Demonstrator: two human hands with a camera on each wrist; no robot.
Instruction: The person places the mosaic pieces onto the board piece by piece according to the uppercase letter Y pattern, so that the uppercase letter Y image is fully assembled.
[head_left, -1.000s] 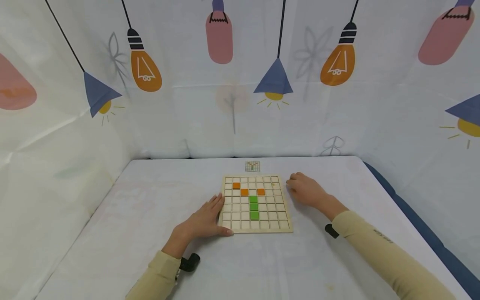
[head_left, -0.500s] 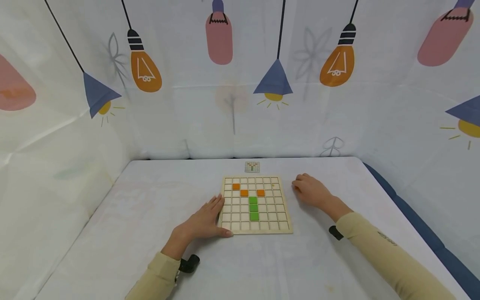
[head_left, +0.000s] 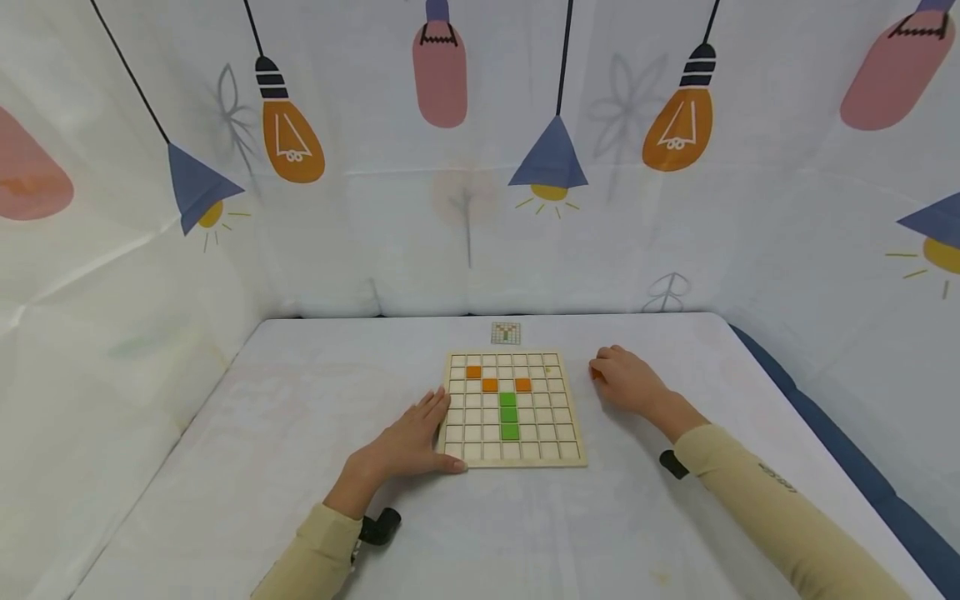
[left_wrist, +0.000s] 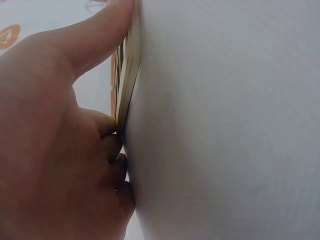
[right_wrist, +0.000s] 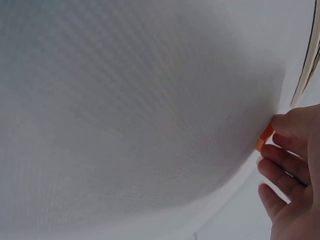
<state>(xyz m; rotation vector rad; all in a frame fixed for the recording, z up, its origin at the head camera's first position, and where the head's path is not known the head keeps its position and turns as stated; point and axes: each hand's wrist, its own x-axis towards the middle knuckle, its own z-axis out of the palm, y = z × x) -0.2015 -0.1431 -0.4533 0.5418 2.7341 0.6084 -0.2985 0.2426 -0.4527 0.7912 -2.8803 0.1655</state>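
A wooden grid board [head_left: 543,454] lies flat on the table. It carries an orange tile [head_left: 473,372] in its upper left, two more orange tiles lower down, and a column of three green tiles [head_left: 508,414] near its middle. My left hand [head_left: 401,442] rests against the board's left edge, fingers extended, thumb at the near left corner. To the right of the board, my right hand [head_left: 626,381] is apart from it and low over the table. In the right wrist view, its thumb and fingers pinch a small orange tile [right_wrist: 265,136].
A small card with a printed grid pattern [head_left: 506,333] lies behind the board. The white table [head_left: 300,400] ends at a patterned cloth wall [head_left: 420,217] at the back. Dark blue fabric [head_left: 817,425] shows beyond the table's right edge.
My right hand has moved a little to the right, away from the board. The left hand and the tiles on the board stay where they were.
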